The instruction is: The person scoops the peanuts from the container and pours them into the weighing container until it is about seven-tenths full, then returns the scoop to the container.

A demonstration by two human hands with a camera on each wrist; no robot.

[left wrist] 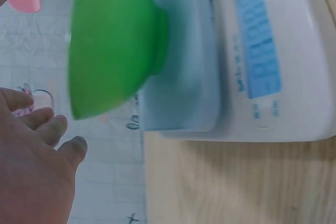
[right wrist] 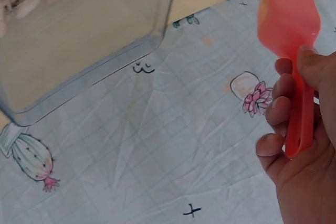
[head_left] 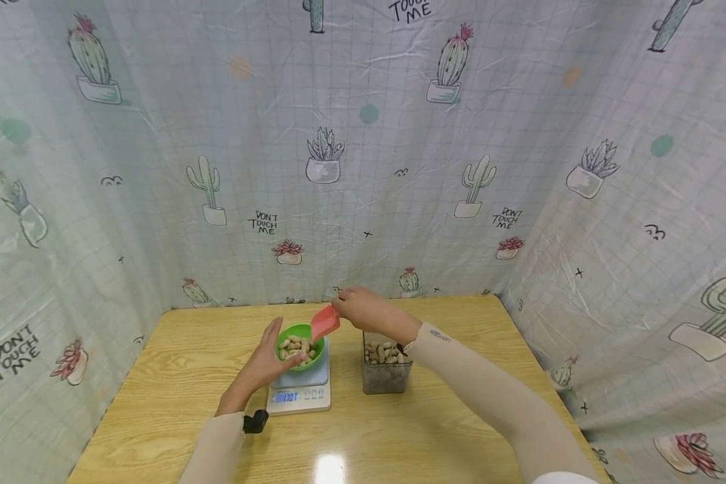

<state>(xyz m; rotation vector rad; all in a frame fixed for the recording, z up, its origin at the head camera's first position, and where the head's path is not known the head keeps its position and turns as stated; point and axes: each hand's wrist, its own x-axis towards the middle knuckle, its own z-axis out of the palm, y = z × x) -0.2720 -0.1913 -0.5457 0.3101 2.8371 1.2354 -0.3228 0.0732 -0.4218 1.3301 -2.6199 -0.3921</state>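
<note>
A green bowl (head_left: 303,329) with peanuts (head_left: 293,346) in it stands on a white kitchen scale (head_left: 299,405) with a lit blue display. My left hand (head_left: 260,363) is spread beside the bowl's left side, its thumb reaching over the near rim; in the left wrist view the fingers (left wrist: 51,129) are loosely bent, apart from the bowl wall. My right hand (head_left: 369,312) grips a red scoop (head_left: 325,322) by its handle, fingers wrapped round it in the right wrist view. The scoop's tip tilts down over the bowl's right rim.
Right of the scale stands a clear square container (head_left: 385,381) partly filled with peanuts, below my right forearm. Both stand on a wooden table (head_left: 212,336). A cactus-print curtain (head_left: 363,202) hangs behind the table and along both sides.
</note>
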